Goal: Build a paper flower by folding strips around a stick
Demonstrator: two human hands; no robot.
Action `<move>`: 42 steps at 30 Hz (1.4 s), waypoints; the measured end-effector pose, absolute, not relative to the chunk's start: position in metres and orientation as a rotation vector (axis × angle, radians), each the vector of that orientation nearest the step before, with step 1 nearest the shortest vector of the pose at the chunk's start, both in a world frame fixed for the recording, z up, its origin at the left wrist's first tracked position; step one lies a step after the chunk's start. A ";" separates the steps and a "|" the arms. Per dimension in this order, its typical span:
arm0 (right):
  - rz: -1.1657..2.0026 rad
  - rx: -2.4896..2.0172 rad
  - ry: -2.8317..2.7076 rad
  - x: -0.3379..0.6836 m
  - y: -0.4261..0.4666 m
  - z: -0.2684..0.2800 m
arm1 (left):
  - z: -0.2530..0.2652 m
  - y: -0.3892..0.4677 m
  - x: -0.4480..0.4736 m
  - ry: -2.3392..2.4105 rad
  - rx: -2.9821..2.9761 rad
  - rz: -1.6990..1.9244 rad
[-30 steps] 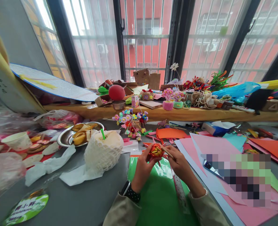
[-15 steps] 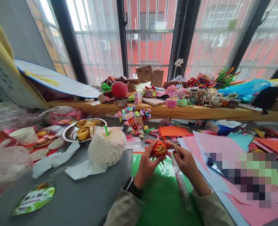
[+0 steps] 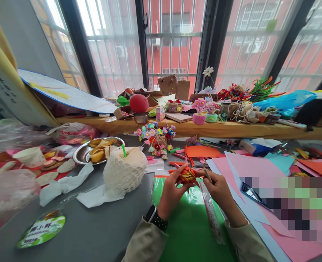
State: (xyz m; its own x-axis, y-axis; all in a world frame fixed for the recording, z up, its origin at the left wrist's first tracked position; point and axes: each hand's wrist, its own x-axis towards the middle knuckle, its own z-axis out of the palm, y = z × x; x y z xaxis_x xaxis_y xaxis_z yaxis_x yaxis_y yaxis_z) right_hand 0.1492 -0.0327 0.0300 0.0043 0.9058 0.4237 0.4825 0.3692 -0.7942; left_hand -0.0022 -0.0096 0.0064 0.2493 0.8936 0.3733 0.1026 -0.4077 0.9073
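Over green sheet [image 3: 188, 227]: folded object [image 3: 188, 176], red-orange, gold-streaked, spiky-edged.

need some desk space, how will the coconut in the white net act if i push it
The coconut is probably heavy for its size: the green straw suggests liquid, though the inside is hidden. The open mesh of the white net should add grip. Its rounded sides might let it rock if pushed high.

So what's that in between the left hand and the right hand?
A shiny red-and-gold piece, held in the left hand; the right hand, on its other side, pinches a thin stick. The head view shows it.
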 end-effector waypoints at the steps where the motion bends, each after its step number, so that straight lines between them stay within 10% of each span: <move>1: 0.530 -1.262 -1.623 0.148 -0.033 0.030 | 0.007 -0.010 -0.002 0.935 1.716 1.243; 42: 0.156 -1.262 -1.509 0.153 -0.033 0.029 | 0.003 0.002 -0.002 0.862 1.275 1.316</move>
State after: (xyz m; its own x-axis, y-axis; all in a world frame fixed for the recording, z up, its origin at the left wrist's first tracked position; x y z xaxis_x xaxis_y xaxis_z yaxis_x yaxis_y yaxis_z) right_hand 0.1526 -0.0330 0.0294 0.1775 0.7531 0.6334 0.6077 0.4224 -0.6725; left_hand -0.0022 0.0021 0.0034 0.1317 0.9695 0.2068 -0.1985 -0.1785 0.9637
